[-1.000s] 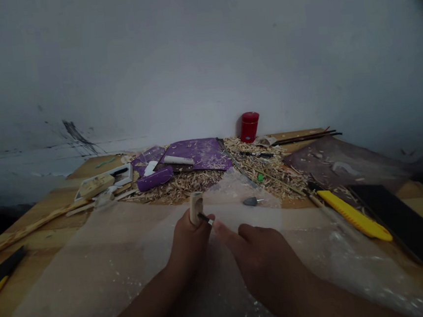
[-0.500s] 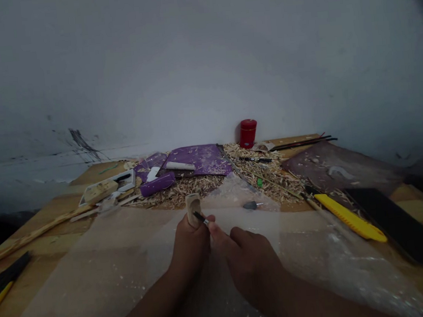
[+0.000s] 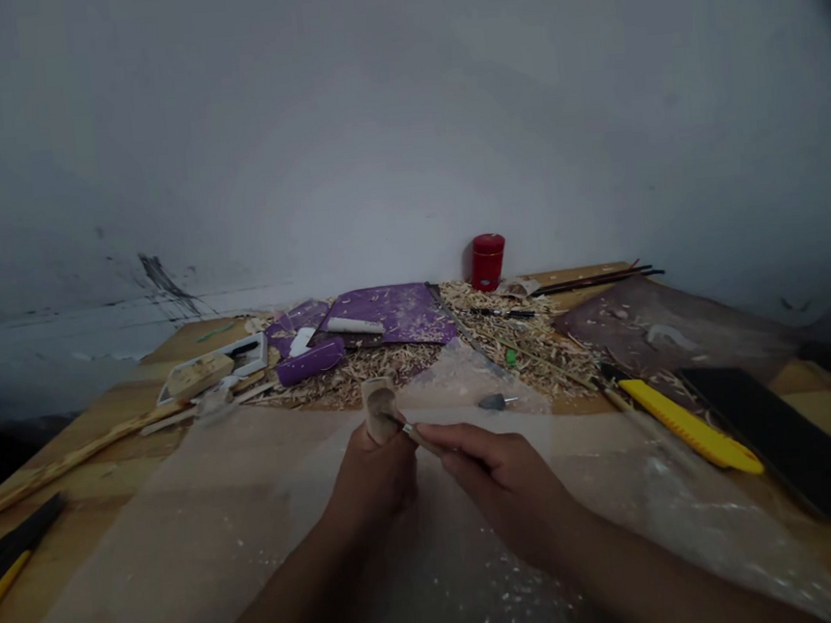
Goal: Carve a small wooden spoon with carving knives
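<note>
My left hand (image 3: 377,475) is wrapped round a pale piece of wood (image 3: 380,399), whose hollowed top end stands upright above the fingers. In my right hand (image 3: 499,474) is a carving knife (image 3: 412,432) with a light handle and a dark, short blade. The blade's tip rests at the hollow of the wood, though the exact contact is too dark to make out. Below the hands lies a clear plastic sheet (image 3: 274,518) spread over the table. A small grey bit with a metal shank (image 3: 493,402) lies just beyond my right hand.
Wood shavings (image 3: 391,364) cover the back of the table, around a purple sheet (image 3: 393,313). A red canister (image 3: 488,261) stands by the wall. To the right are a yellow utility knife (image 3: 691,423) and a black slab (image 3: 783,444); yellow-black pliers (image 3: 16,569) lie left.
My right hand has turned and drawn back slightly, its fingers now straighter along the knife handle. My left hand and the wood stay nearly in place.
</note>
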Demonstrator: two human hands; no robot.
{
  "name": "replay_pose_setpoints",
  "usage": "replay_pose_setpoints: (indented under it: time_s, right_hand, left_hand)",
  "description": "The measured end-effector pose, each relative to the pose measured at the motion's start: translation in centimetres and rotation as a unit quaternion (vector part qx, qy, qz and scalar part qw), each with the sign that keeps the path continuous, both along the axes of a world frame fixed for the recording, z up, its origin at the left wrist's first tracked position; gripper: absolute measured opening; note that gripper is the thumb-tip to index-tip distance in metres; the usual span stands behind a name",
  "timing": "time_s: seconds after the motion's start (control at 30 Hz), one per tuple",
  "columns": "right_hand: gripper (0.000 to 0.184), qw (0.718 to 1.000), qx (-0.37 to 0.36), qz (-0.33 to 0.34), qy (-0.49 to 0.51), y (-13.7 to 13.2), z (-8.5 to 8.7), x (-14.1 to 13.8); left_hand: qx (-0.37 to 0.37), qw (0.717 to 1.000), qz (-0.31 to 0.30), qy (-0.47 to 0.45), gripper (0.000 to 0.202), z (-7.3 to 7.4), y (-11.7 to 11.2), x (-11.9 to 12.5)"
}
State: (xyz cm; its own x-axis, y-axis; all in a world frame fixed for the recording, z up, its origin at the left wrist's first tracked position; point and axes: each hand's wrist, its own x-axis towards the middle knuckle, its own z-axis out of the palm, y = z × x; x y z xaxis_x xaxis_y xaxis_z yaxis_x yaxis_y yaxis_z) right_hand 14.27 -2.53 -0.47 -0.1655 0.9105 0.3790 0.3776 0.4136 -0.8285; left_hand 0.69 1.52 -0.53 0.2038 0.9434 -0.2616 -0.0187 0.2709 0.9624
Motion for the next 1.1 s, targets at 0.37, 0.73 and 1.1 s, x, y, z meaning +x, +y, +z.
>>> replay_pose_setpoints:
  time_s: [0.37, 0.73, 1.1]
  right_hand:
    - [0.047, 0.98, 0.013, 0.023, -0.197, -1.1, 2.0, 2.1]
    - [0.04, 0.978, 0.054, -0.002, -0.203, -1.3, 0.4, 0.4]
    - [0.035, 0.998, 0.048, -0.035, -0.015, -1.6, -1.6, -2.8]
  left_hand:
    - [0.004, 0.998, -0.058, -0.032, 0.019, -1.1, 0.3, -0.9]
    - [-0.011, 0.999, 0.026, 0.018, 0.024, -1.2, 0.1, 0.3]
    - [-0.021, 0.997, 0.06, -0.039, 0.026, -1.1, -0.3, 0.3]
